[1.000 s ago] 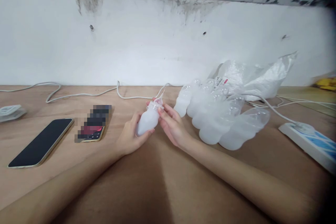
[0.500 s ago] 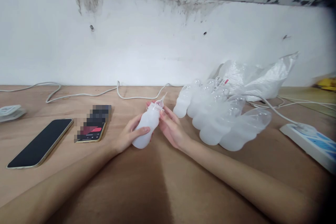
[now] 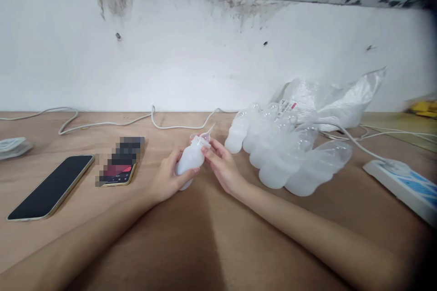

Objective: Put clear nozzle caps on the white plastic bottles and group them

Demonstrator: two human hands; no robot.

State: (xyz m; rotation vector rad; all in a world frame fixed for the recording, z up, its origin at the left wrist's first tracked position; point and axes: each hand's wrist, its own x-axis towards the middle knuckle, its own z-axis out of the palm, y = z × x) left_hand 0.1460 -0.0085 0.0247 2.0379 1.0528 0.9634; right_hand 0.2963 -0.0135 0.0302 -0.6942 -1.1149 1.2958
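Note:
A milky white plastic bottle (image 3: 190, 160) leans in my left hand (image 3: 170, 173), whose thumb and fingers wrap round its body. At the bottle's neck, a clear cap (image 3: 205, 137) with a thin pointed tip sits tilted. My right hand (image 3: 223, 166) pinches at the cap and neck with thumb and fingers; the exact contact is partly hidden. To the right, a cluster of similar milky bottles (image 3: 278, 170) with clear rounded tops stands close together on the wooden table (image 3: 164, 245).
A crumpled clear plastic bag (image 3: 341, 100) lies behind the bottles. At the right is a power strip (image 3: 399, 177) with a plug in it. Two phones, one dark (image 3: 51, 186) and one lit (image 3: 119, 175), lie left. A white cable (image 3: 177, 126) runs along the wall.
My left hand has shifted its grip and now covers more of the bottle's lower body. The bottle's neck has moved slightly down and left, with my right fingers still at it.

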